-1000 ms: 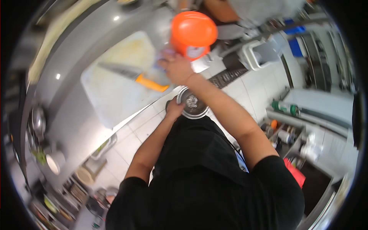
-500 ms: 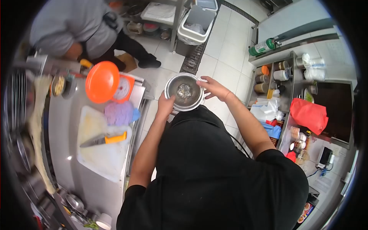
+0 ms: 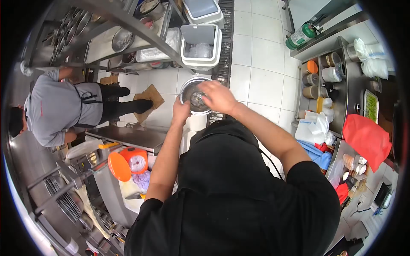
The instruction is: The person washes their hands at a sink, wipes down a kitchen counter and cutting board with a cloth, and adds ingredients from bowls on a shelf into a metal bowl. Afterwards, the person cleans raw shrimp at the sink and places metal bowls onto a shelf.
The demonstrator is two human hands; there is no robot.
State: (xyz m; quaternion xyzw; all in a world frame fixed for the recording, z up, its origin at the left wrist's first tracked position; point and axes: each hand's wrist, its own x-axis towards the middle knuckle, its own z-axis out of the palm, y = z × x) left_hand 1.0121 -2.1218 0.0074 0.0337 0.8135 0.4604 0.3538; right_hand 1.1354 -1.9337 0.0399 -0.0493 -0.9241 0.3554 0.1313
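A round metal bowl [image 3: 185, 88] is held out in front of my body, with something shiny and crumpled-looking at its bottom that I cannot make out. My left hand [image 3: 181, 112] grips the bowl's near left rim, thumb towards the inside. Over the right side of the bowl reaches my right hand [image 3: 220, 97], its fingers apart and slightly blurred. Whether those fingertips touch the contents is unclear.
Ahead stand white bins [image 3: 216, 59] beside a floor drain [image 3: 226, 42]. At left are a steel counter with an orange scale [image 3: 139, 163], a shelf rack [image 3: 141, 32] and a co-worker [image 3: 64, 106]. Shelves [image 3: 337, 89] with jars line the right.
The view has moved forward along the aisle, so bins and rack appear closer. My right hand has shifted from the bowl's right rim to over its opening. My left hand still holds the bowl.
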